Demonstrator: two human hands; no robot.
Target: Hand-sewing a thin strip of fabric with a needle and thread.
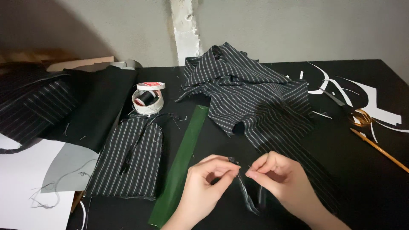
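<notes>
My left hand [204, 179] and my right hand [277, 176] meet low over the black bench [362, 170], just right of the long green strip of stiff material [181, 164], which is my landmark. Between them I hold a narrow dark pinstriped fabric strip [247, 194]. My left fingers [228, 166] are pinched narrow on its top end, and my right fingers [251, 173] are pinched narrow just beside them, perhaps on a thread or pin too fine to tell. The strip's long axis hangs down and toward me from the pinch, below both hands alike. Beyond the green strip's far end sits a round white tape roll with a red label [151, 86], above a white ring holding a black spool [147, 101].
</notes>
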